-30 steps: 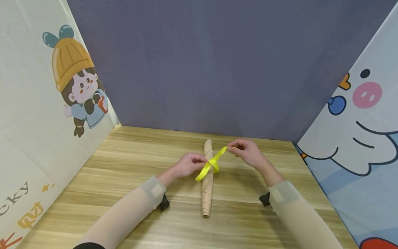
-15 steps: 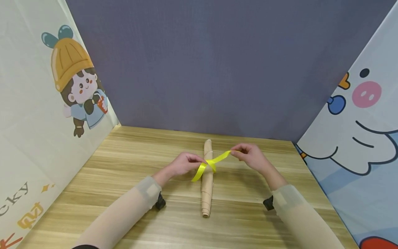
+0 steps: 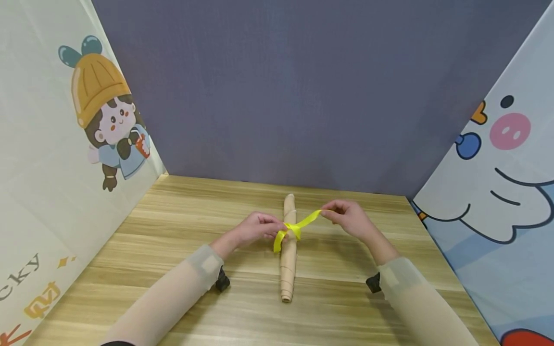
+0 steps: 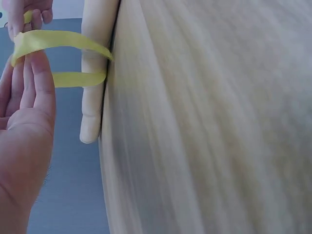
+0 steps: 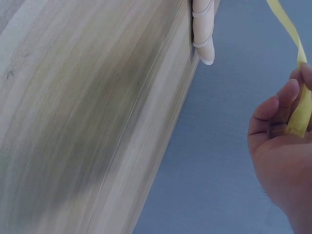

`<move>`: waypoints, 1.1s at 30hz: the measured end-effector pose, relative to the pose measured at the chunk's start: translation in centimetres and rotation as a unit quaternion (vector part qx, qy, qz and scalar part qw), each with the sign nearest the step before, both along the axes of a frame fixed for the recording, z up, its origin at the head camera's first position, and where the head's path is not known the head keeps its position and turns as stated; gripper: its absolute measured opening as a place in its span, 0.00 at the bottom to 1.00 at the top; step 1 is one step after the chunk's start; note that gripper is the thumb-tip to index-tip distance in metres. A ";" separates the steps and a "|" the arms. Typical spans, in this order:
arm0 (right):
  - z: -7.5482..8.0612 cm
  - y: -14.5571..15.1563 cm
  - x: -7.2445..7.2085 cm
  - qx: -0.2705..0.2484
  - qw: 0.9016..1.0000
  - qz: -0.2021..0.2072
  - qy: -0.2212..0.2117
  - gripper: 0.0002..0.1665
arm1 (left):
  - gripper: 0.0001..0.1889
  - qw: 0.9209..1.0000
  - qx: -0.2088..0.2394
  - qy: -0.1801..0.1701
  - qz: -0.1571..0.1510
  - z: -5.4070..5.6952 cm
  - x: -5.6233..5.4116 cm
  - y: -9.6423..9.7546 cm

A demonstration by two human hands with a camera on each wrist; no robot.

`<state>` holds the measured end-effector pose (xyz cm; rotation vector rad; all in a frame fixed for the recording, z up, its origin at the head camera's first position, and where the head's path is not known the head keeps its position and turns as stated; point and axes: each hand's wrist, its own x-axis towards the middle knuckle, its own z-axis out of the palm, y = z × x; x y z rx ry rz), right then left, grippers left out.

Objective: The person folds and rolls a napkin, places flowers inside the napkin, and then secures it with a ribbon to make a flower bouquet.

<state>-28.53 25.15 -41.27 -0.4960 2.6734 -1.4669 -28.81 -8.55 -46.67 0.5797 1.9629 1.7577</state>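
Observation:
A beige rolled-up sheet (image 3: pixel 288 269) lies lengthwise on the wooden table, its layers showing at the near end. Round its middle passes a yellow ribbon (image 3: pixel 309 219), crossed on top. My left hand (image 3: pixel 255 228) pinches the ribbon beside the crossing, and a short tail droops below the fingers. To the right, my right hand (image 3: pixel 349 220) holds the other end between thumb and fingers, with that stretch drawn fairly straight. In the left wrist view, the ribbon (image 4: pixel 63 39) loops out from the roll (image 4: pixel 91 105) over the fingertips. The right wrist view has the ribbon's end (image 5: pixel 300 112) inside the curled hand.
The wood-grain table (image 3: pixel 207 197) meets a grey-blue panel (image 3: pixel 277 96) at the back. Printed cartoon panels stand at the left (image 3: pixel 39 144) and right (image 3: pixel 497 202). A black wrist mount (image 3: pixel 222 279) sits under the left forearm.
My right hand has moved slightly right and down, drawing its ribbon stretch straighter. The left fingers have shifted at the crossing, and the ribbon's short tail now hangs steeper beside the roll.

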 end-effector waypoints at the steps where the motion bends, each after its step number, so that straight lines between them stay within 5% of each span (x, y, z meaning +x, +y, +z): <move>1: 0.0 0.0 0.1 0.000 1.000 0.001 0.000 0.16 | 0.12 1.000 0.001 -0.002 0.001 0.0 0.0 0.0; 6: -0.1 0.3 0.3 0.003 1.000 0.000 -0.003 0.17 | 0.15 1.000 -0.007 0.027 0.009 0.3 0.1 -0.1; 14: -0.6 1.1 0.9 0.021 1.000 -0.007 -0.005 0.16 | 0.13 0.991 -0.076 0.089 0.065 0.8 0.0 -0.7; 22: -1.3 2.2 1.4 0.022 1.000 -0.003 -0.009 0.17 | 0.09 0.989 -0.103 0.089 0.059 1.7 0.4 -1.6; 33: -2.7 3.5 2.0 0.019 1.000 -0.008 -0.019 0.15 | 0.09 0.970 -0.170 0.161 0.060 1.4 0.4 -3.6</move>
